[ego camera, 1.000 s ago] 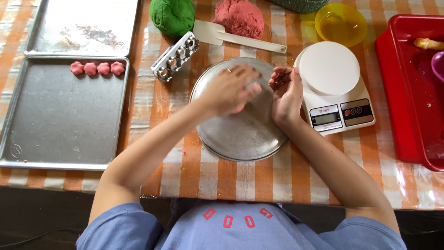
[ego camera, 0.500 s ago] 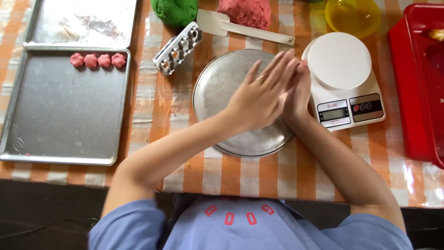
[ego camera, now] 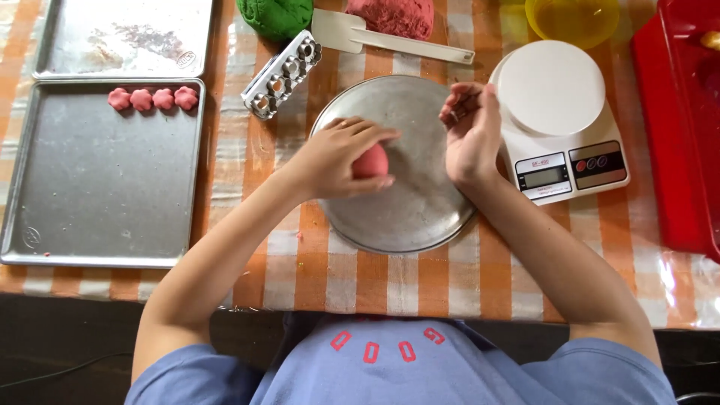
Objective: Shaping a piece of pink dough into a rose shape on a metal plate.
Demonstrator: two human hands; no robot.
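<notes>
A left hand (ego camera: pixel 337 157) grips a small pink ball of dough (ego camera: pixel 370 161) over a round silver metal plate (ego camera: pixel 409 206).

The ball sits under the curled fingers, at the plate's centre. The right hand (ego camera: pixel 471 131) hovers just beside it, loosely curled and empty, near a white kitchen scale (ego camera: pixel 559 120) on the orange checked tabletop (ego camera: pixel 375 277).

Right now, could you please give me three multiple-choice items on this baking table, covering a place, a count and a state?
1. Where is the pink dough ball?
A in the left hand, over the round metal plate
B on the white scale
C on the baking tray

2. How many pink flower pieces lie on the tray?
A two
B four
C six

3. The right hand is
A holding the spatula
B pressing the scale
C open, holding nothing

Answers: 1 A, fingers curl around it; 2 B, one row of four; 3 C, its palm is bare.
</notes>
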